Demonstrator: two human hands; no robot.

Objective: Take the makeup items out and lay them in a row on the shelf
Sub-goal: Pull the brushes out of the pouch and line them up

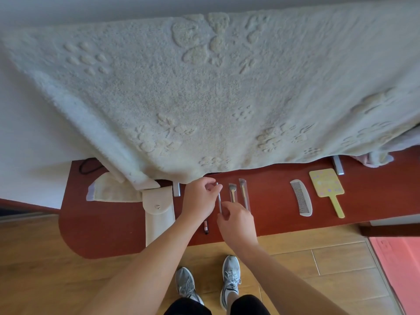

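Towel point(204, 98) hangs over the red-brown shelf point(102, 223), where a cream pouch point(159, 212), a yellow mirror point(327, 185) and a comb point(301, 197) lie. The left hand point(200, 198) and right hand point(236, 221) each pinch one end of a thin wrapped stick point(219, 201) with curled fingers. It sits just left of the long brush point(243, 194) and the short brush point(232, 192). A small tube point(206, 227) lies by the left wrist.
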